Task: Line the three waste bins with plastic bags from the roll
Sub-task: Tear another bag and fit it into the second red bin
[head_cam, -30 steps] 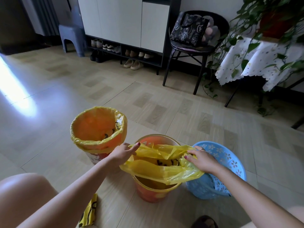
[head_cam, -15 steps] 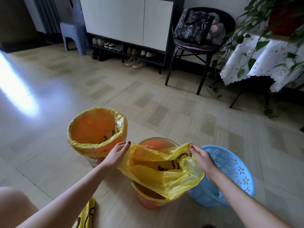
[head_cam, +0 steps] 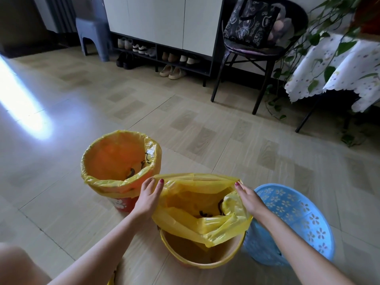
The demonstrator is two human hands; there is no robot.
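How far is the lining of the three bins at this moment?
Done: the left orange bin wears a yellow bag folded over its rim. In hand: the left hand and right hand stretch a yellow bag open over the middle bin; its near rim is still bare. Left: the blue perforated bin has no bag.

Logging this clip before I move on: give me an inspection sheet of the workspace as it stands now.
Surface: tiled floor, sun glare at left.
Job's things: left bin lined; middle bin with bag stretched over the far rim, near rim bare; blue bin unlined.
Clutter: yellow scrap at bottom edge, unclear what.
Hands: left hand and right hand each pinch the bag's mouth.
Cables: nothing seen.
Surroundings: shoe cabinet, chair with handbag, stool, plant.
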